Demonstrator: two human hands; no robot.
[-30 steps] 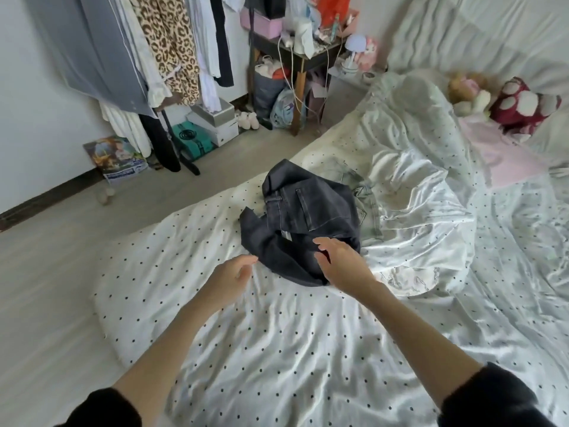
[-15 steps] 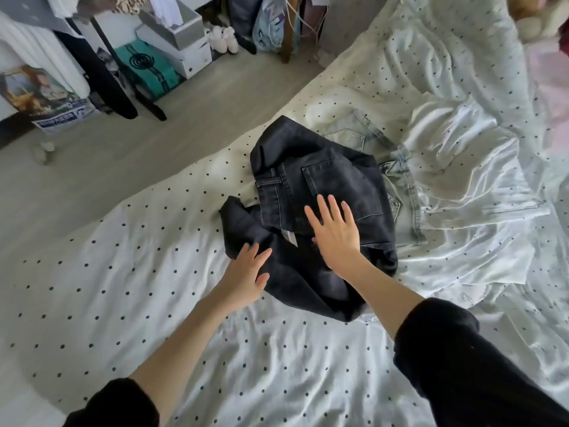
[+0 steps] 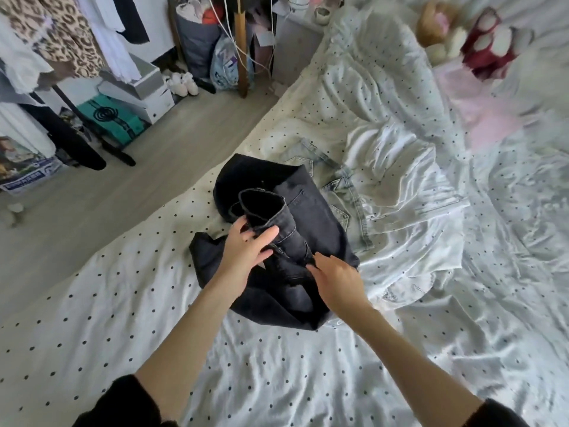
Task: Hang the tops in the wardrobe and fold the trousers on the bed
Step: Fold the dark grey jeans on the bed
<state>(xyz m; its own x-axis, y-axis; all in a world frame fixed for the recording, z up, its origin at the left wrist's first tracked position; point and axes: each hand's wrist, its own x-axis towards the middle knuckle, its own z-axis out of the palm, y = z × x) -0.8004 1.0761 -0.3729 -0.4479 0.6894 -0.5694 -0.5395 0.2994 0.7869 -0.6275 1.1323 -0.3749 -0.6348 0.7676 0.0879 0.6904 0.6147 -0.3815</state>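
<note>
While dark jeans lie crumpled on the bed, the left hand grips 1 leg and the right hand pinches denim. Pale jeans at 2 o'clock also look unfolded.

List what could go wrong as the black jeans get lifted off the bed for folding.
The left hand grips only one leg opening of the black jeans, so the crumpled rest may twist and fold badly. The right hand pinches fabric near the middle and could lose it. The black pair lies partly over the light blue jeans, beside the white satin top; lifting may drag them across the bed.
</note>
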